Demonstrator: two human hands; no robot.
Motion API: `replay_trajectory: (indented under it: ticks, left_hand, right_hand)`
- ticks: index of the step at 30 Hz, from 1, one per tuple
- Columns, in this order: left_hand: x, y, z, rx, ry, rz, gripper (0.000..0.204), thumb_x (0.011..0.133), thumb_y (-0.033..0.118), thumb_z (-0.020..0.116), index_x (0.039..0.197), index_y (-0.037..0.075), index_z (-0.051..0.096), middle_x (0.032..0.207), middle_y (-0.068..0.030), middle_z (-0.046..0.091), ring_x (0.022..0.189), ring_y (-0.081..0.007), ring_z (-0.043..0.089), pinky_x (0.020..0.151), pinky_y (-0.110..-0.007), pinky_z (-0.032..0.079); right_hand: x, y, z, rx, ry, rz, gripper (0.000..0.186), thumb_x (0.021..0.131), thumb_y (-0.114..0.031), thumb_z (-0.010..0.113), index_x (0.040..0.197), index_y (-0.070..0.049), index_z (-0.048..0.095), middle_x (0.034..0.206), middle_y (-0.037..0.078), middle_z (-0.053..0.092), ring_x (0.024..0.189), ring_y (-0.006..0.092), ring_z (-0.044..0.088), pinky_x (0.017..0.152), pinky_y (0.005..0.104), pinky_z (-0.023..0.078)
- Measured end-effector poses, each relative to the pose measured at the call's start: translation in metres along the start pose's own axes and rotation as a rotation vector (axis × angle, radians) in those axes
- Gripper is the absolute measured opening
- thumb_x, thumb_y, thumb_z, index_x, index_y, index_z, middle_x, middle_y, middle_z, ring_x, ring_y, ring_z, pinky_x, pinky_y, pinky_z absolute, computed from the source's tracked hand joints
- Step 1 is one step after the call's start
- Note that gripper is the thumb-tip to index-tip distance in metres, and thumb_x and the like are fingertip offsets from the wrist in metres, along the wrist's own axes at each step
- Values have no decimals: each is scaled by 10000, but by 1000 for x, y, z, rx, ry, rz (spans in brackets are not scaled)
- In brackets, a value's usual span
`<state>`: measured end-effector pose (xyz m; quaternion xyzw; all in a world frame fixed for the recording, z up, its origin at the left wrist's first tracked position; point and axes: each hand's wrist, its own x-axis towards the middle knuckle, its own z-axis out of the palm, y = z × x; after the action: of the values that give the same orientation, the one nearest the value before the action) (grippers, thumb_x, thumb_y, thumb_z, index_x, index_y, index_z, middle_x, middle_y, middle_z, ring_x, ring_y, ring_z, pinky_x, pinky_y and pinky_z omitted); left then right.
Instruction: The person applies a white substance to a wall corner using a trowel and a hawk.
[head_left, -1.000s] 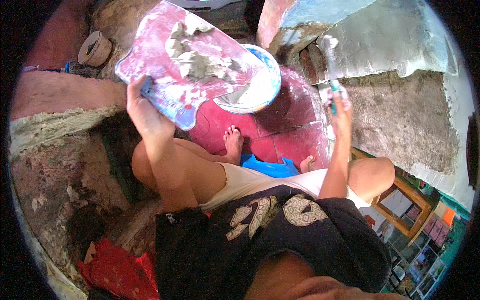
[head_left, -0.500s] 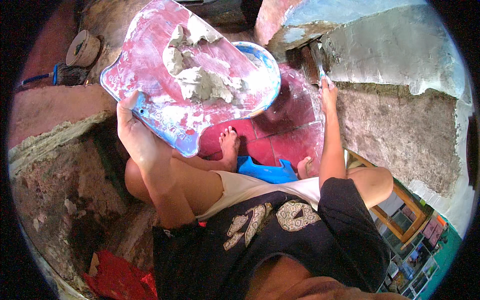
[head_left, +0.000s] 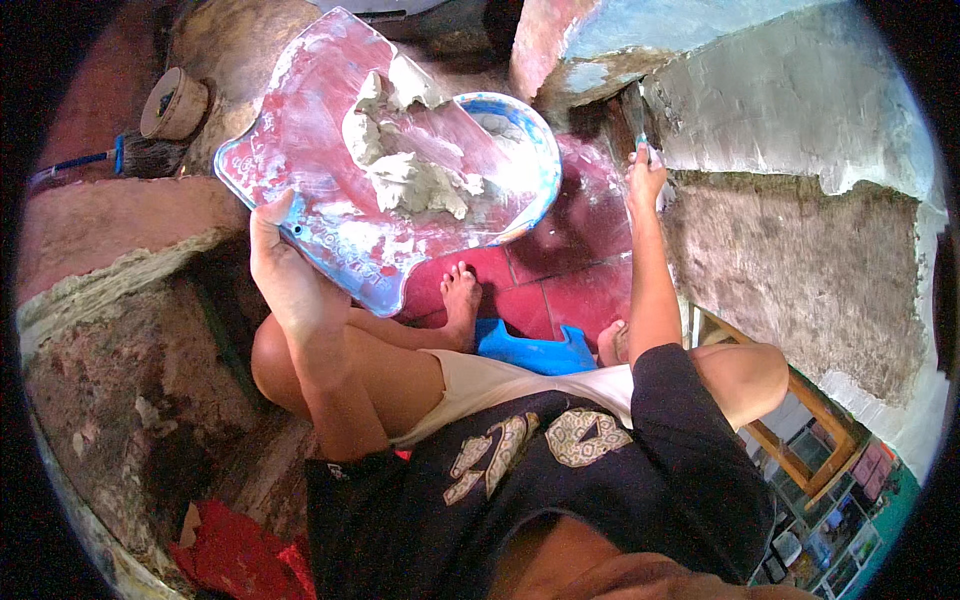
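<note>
My left hand [head_left: 285, 270] grips the near left corner of a flat, pink plastic board [head_left: 290, 130] with blue edges, thumb on top near a small hole. A thick, curved heap of grey-white plaster [head_left: 415, 185] lies on the board. My right hand [head_left: 647, 180] is closed round the handle of a thin-bladed putty knife [head_left: 640, 115], its blade pointing away from me. That blade is beside the dark corner at the left end of the wall [head_left: 770, 110], whose upper part bears smooth grey plaster. Whether blade and wall touch, I cannot tell.
Beneath the board's right side stands a round tub [head_left: 545, 135] with a blue-smeared white rim. A small bucket [head_left: 178, 105] and a wide brush [head_left: 150, 155] lie at the far left. Under me is a blue plastic seat [head_left: 540, 350] on red floor tiles [head_left: 570, 295]. Bare, rough wall [head_left: 790, 270] shows below the plaster.
The board with its plaster has shifted slightly right and nearer to me in the picture, along with my left hand. My right hand and the putty knife have moved a little left.
</note>
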<state>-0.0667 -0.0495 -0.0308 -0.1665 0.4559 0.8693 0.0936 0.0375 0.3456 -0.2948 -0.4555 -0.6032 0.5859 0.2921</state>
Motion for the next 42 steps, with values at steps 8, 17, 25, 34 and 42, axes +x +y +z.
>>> replay_trajectory:
  ticks: [8,17,25,34,42]
  left_hand:
    - [3,0,-2,-37,-30,-44,257,762,172,489,965,16,505,878,-82,578,775,-208,568,715,-327,453]
    - [-5,-2,7,-35,18,-29,272,747,176,500,969,19,505,876,-88,577,775,-222,567,711,-337,456]
    - [-7,-5,8,-3,-51,-62,238,775,172,469,959,25,502,853,-65,576,757,-182,566,712,-307,446]
    - [-13,-1,14,54,36,-88,209,737,199,513,852,26,524,722,-72,562,619,-198,558,572,-306,469]
    - [-15,-3,19,29,66,-106,203,730,204,518,820,22,528,663,-90,555,557,-216,549,535,-315,467]
  right_hand:
    - [-12,-13,11,147,115,73,148,822,-190,546,823,-43,537,577,25,508,370,48,353,306,199,251]
    - [-17,-52,10,189,97,144,128,806,-144,556,833,-23,525,552,29,499,358,58,364,295,206,250]
    - [-15,-62,-2,96,43,87,124,802,-145,563,882,-52,550,586,11,502,398,54,384,319,188,275]
    - [-35,-92,-9,35,27,-25,129,819,-165,549,885,-57,526,620,5,497,426,39,383,331,173,272]
    - [-39,-46,-18,-53,-112,98,143,823,-200,546,938,-115,536,614,-19,482,429,40,373,341,172,283]
